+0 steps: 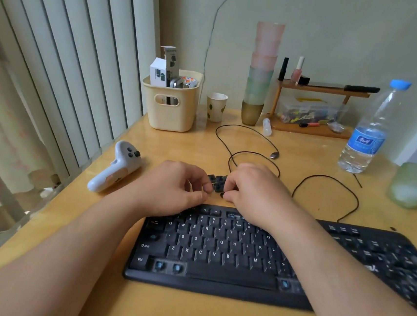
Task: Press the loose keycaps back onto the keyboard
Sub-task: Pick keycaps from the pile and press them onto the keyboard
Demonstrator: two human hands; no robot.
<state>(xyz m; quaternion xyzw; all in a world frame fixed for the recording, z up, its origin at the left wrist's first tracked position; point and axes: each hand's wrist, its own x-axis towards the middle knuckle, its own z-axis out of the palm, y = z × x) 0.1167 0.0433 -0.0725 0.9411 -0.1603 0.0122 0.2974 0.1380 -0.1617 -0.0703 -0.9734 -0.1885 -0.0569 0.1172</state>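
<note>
- both hands work a small pile of loose keycaps [217,183] on the desk [304,152], just behind the keyboard [219,250].
- left hand [173,190] pinches at the pile; right hand [255,190] curls over it, its hold hidden.
- advice: take one cap, turn it stem down, match it to a bare blue switch [159,265], press straight.

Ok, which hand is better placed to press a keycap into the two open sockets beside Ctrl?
Probably the left hand: it sits above the keyboard's left end, nearer those sockets, and touches the loose keycaps. The right hand would have to cross over.
</note>
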